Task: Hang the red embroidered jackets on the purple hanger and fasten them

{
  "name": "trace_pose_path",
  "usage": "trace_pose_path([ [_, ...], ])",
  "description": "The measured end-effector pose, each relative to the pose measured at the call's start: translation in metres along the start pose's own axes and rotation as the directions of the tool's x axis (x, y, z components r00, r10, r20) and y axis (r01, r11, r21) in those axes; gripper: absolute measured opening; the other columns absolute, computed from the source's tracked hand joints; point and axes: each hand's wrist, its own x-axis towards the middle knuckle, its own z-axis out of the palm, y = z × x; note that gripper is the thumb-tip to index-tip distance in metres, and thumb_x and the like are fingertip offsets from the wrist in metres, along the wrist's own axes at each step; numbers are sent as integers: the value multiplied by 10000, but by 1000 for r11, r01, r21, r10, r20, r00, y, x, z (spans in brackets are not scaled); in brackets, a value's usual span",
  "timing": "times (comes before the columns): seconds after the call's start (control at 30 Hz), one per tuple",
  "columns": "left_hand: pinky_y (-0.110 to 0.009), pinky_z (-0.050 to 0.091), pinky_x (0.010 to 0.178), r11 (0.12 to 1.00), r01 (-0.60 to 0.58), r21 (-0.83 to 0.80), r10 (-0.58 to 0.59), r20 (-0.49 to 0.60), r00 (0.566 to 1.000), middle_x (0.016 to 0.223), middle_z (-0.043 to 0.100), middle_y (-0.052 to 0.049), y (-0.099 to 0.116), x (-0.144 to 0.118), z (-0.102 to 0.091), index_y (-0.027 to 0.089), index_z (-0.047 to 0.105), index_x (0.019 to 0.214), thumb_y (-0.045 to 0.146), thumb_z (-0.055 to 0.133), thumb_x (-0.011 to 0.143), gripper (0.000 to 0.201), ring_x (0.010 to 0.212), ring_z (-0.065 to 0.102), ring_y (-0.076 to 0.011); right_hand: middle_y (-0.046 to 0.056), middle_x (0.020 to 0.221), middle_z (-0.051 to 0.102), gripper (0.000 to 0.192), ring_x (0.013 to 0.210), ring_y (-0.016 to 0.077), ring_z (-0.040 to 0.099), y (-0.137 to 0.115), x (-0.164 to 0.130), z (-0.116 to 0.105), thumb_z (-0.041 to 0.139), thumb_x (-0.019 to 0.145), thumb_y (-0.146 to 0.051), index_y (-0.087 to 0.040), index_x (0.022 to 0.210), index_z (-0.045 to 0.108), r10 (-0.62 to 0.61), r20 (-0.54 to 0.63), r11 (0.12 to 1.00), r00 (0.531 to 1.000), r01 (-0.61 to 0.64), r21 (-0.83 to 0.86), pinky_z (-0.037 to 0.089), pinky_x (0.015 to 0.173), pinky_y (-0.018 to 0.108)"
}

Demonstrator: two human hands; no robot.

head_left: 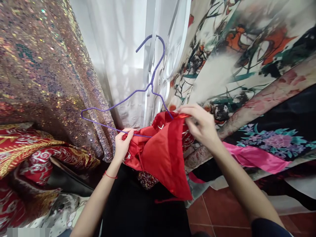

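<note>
A purple wire hanger (128, 95) is held up in front of me, its hook pointing upward. A red satin garment (164, 154) is partly threaded on the hanger's right side and hangs down from it. My left hand (122, 143) grips the hanger's bottom bar together with a fold of the red cloth. My right hand (199, 123) pinches the garment's upper edge where it meets the hanger's right shoulder. A thin red cord circles my left wrist.
A sequinned iridescent fabric (46, 72) hangs at the left, with red and gold brocade (27, 154) below it. White sheer curtain (116, 49) and a white metal grille (170, 56) stand behind. Floral printed garments (247, 52) hang at the right. Red floor tiles (222, 210) lie below.
</note>
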Motion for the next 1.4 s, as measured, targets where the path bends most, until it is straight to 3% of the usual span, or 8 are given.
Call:
trace_pose_path([
  [0.2,-299,517,937,1000,17,13,-17,20,1000,917,758,-45,5,7,-6,189,745,849,445,608,900,295,926,695,-189,38,905,677,195,815,160,651,-4,6,33,413,992,-237,-208,1001,605,151,220,957,964,-199,214,517,779,292],
  [0.33,-331,479,1020,979,20,204,-53,158,986,1192,706,-77,11,10,-23,204,661,1172,524,503,940,426,1102,664,-223,31,886,679,199,761,153,644,-15,2,36,414,1001,-280,-210,996,601,224,206,945,953,-264,192,506,747,272],
  [0.63,-469,302,1210,601,119,791,-475,233,849,1591,290,-313,-8,-8,-104,5,235,1518,734,562,757,1104,1493,329,-378,43,858,691,185,753,165,659,-16,-5,43,404,993,-211,-219,989,589,144,144,987,979,-153,54,512,719,263],
  [0.87,-574,401,1072,351,396,849,-766,17,643,1368,556,-362,-19,-21,-128,53,597,1248,708,711,556,960,1312,517,-513,46,817,656,204,718,179,637,-15,-8,55,389,1009,-225,-218,984,591,118,137,993,984,-117,-19,494,676,274],
  [1.03,-437,553,771,494,585,643,-794,61,604,862,758,-185,-43,-28,-120,172,672,759,657,787,471,576,930,720,-385,67,823,631,259,723,201,634,-17,-13,58,350,1021,-244,-216,1042,606,158,114,980,981,-141,-137,483,674,301],
  [1.17,-284,483,579,685,610,397,-688,80,721,549,575,2,-54,-23,-115,196,547,601,685,758,524,538,579,591,-172,75,824,620,278,727,211,632,-17,-13,59,338,1021,-251,-202,1042,611,172,131,973,976,-147,-181,479,662,305],
  [1.3,-221,360,535,864,479,152,-456,-167,874,567,419,56,-55,3,-109,217,436,630,661,602,718,482,548,413,-101,82,854,633,283,766,218,647,-16,-13,59,328,1019,-244,-205,1083,601,144,134,976,980,-118,-180,493,684,313],
  [1.4,-209,327,553,945,326,38,-290,-362,886,611,361,61,-48,35,-104,222,391,659,587,536,804,419,583,351,-96,81,860,646,270,767,218,662,-16,-14,59,330,1014,-228,-208,1084,590,116,151,980,982,-89,-177,497,673,310],
])
